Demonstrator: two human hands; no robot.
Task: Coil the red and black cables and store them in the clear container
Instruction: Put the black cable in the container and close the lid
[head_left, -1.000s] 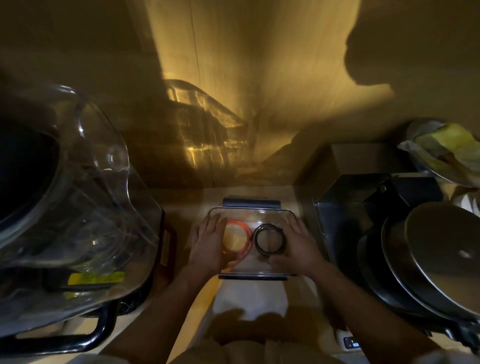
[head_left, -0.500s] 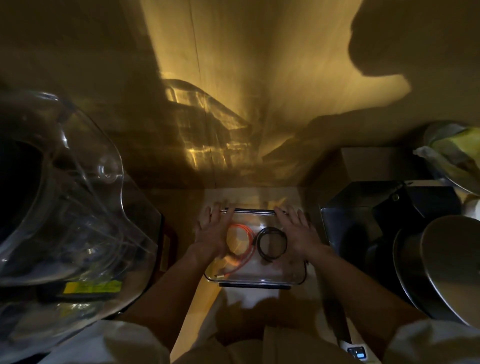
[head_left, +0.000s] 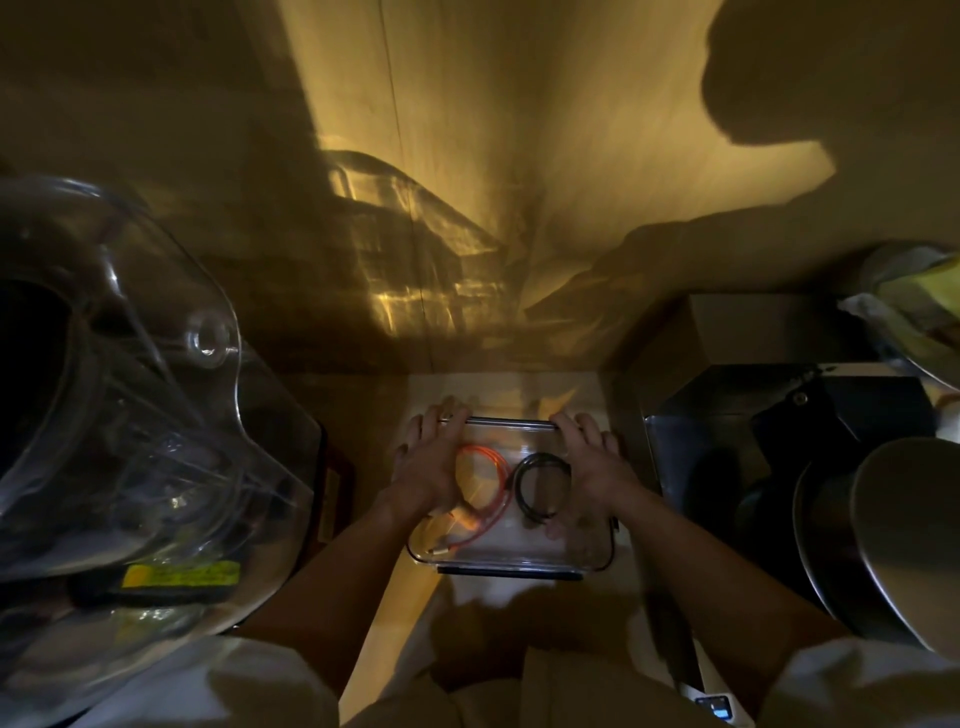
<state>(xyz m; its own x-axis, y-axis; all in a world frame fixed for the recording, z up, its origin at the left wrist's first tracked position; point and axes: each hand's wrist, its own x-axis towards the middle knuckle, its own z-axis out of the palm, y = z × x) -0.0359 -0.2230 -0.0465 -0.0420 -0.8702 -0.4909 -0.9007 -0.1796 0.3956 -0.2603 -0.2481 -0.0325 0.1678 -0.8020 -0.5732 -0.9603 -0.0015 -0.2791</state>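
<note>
A clear rectangular container (head_left: 519, 558) sits on the light counter in front of me. Inside it lie a coiled red cable (head_left: 485, 483) on the left, one end trailing toward the near left corner, and a coiled black cable (head_left: 540, 486) on the right. My left hand (head_left: 428, 470) rests flat on the container's left side, fingers hooked over its far rim. My right hand (head_left: 592, 465) lies on the right side, fingers also reaching the far rim. Both press on the clear top surface, which seems to be a lid.
A big clear plastic appliance jug (head_left: 130, 426) with a yellow label crowds the left. On the right stand a dark metal box (head_left: 769, 415) and round metal pans (head_left: 883, 540). A wooden wall rises close behind. A small device (head_left: 719, 709) lies at the near right.
Both hands slid from the container's middle sides to its far rim. The red cable's end has loosened toward the near left corner. The camera moved nearer.
</note>
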